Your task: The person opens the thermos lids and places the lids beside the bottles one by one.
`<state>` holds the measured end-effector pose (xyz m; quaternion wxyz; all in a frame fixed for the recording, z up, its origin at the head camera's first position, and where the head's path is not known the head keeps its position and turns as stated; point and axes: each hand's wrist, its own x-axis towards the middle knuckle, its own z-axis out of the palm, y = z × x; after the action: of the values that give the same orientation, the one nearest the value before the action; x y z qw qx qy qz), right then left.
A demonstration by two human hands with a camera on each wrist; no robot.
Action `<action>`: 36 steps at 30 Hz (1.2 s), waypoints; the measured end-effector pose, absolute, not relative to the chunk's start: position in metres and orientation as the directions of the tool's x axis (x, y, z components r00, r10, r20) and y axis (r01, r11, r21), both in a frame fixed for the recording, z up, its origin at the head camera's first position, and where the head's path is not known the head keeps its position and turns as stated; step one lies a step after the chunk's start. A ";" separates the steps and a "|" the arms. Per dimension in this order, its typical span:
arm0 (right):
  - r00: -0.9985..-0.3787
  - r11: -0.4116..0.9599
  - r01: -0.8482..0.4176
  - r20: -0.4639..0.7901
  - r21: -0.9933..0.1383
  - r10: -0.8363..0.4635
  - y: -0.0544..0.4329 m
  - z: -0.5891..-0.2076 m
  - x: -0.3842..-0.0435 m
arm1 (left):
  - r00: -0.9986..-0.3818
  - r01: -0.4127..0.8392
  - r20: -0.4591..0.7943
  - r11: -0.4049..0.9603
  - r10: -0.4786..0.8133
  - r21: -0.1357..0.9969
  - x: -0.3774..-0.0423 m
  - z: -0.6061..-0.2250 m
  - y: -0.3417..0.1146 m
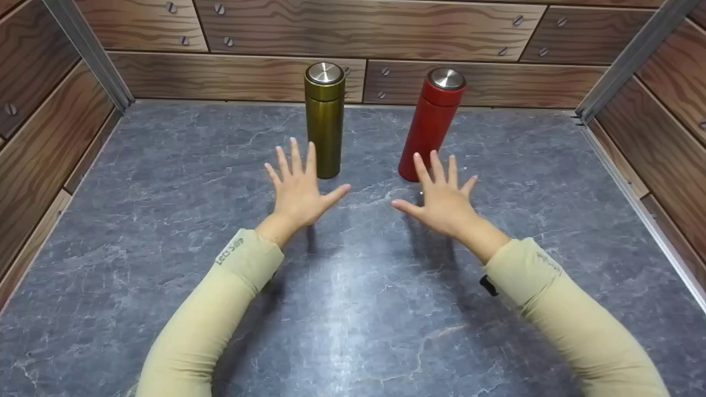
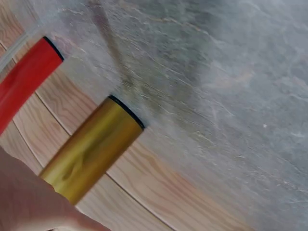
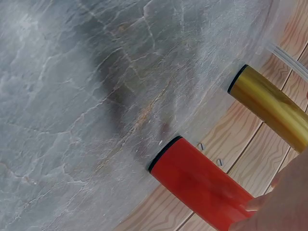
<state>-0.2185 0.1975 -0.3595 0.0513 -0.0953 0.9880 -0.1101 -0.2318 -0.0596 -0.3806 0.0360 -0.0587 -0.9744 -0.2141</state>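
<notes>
Wood-grain plank panels (image 1: 276,27) enclose a grey marbled tabletop (image 1: 342,331) on the 3 sides in view. Over its middle, the 5 fingers of the left hand (image 1: 298,196) are straight and fanned apart, thumb pointing to the right of the frame; the 5 fingers of the right hand (image 1: 444,207) are spread likewise, thumb pointing left. Neither hand grips anything.

Just past the left fingertips, at the upper centre of the frame, stands a gold vacuum flask (image 1: 324,132); it lies up and to the right of the left palm, and the left hand is the nearer. Right of centre stands a red vacuum flask (image 1: 433,121), up and slightly to the left of the right palm; the right hand is nearer to it, and 2 of its fingertips overlap the lower body in the head view. Whether any fingertip touches either flask, I cannot tell.

As I judge it, the crosswise relation matters most: both long axes stand upright from the tabletop while the fingers point forward, so each flask offers its side to the nearer hand. The 2 flasks stand apart, side by side.

Pale green sleeves (image 1: 198,320) fill the lower left and lower right.
</notes>
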 end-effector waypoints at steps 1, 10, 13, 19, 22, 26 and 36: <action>-0.977 0.957 -0.177 -0.080 -0.229 -0.200 0.198 -0.360 -0.219 | -0.992 0.117 0.092 0.900 0.087 0.420 -0.234 -0.381 -0.061; -0.977 0.954 -0.169 -0.086 -0.246 -0.195 0.202 -0.361 -0.219 | -0.999 0.028 0.043 0.848 0.006 0.529 -0.251 -0.381 -0.070; -0.978 0.957 -0.165 -0.089 -0.240 -0.190 0.204 -0.361 -0.219 | -1.000 -0.001 0.025 0.832 -0.018 0.555 -0.257 -0.380 -0.070; -0.978 0.959 -0.165 -0.088 -0.231 -0.190 0.208 -0.361 -0.220 | -0.998 -0.061 -0.021 0.797 -0.060 0.601 -0.269 -0.376 -0.070; -0.978 0.961 -0.168 -0.083 -0.222 -0.190 0.208 -0.362 -0.221 | -0.995 -0.104 -0.057 0.773 -0.088 0.626 -0.276 -0.374 -0.070; -0.979 0.961 -0.161 -0.086 -0.226 -0.185 0.209 -0.362 -0.222 | -0.988 -0.152 -0.090 0.726 -0.124 0.671 -0.286 -0.371 -0.069; -0.979 0.960 -0.152 -0.097 -0.236 -0.179 0.209 -0.362 -0.222 | -0.984 -0.168 -0.095 0.617 -0.150 0.769 -0.299 -0.368 -0.070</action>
<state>-0.2224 0.2093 -0.3619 0.0588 -0.0836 0.9882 -0.1143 -0.2988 -0.0696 -0.3680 -0.0108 0.0884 -0.8990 -0.4289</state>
